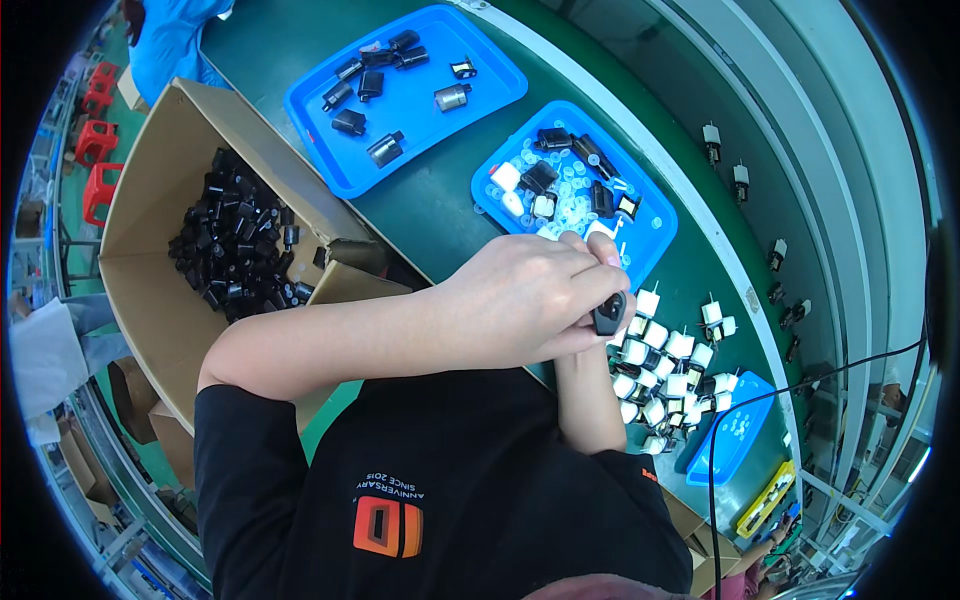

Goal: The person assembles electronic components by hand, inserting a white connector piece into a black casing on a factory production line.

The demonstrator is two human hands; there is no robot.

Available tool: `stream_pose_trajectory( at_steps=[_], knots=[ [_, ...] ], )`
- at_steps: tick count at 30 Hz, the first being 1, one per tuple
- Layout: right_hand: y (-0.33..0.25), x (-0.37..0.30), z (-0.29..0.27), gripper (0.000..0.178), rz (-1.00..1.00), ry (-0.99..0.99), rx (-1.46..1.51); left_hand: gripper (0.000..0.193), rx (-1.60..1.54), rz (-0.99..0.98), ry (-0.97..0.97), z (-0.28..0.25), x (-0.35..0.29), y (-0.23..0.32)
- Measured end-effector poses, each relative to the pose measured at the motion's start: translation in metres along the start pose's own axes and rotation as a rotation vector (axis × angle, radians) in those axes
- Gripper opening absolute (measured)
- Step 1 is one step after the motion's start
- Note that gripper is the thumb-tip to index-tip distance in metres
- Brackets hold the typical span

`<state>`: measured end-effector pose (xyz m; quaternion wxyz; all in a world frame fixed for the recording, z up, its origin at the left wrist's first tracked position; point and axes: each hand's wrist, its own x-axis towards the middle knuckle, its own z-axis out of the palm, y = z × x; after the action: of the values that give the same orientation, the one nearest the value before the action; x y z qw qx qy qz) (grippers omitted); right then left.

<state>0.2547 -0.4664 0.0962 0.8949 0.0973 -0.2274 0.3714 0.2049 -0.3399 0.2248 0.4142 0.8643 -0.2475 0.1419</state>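
Observation:
My two hands are together over the bench in front of my chest. My left hand point(525, 285) lies on top with its fingers curled in, and what they pinch is hidden. Under it, my right hand point(580, 342) is closed around a black piece with a rounded end point(608, 314), which sticks out beside the left hand; the rest of the piece is covered. Just beyond the fingertips is a small blue tray point(655, 228) of clear washers, black cylinders and white parts. White-topped parts with dark bodies point(668, 375) are heaped to the right of the hands.
An open cardboard box point(140, 250) of black cylindrical parts stands at left. A larger blue tray point(440, 120) at the back carries metal and black cylinders. Farther right are a blue tray point(715, 460) and a black cable point(780, 392). Parts stand along the curved green belt point(725, 215).

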Motion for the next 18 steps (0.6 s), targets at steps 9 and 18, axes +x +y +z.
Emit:
stream_pose_trajectory(
  at_steps=[9,18],
  knots=[
    [-0.022,-0.011,0.046,0.080,-0.232,0.413,-1.411,0.040,0.251,0.083,0.020,-0.011,0.000,-0.021],
    [-0.015,-0.002,0.061,0.081,-0.006,0.442,-0.688,0.089,-0.399,-0.363,-0.098,0.007,-0.010,-0.031]
  ],
)
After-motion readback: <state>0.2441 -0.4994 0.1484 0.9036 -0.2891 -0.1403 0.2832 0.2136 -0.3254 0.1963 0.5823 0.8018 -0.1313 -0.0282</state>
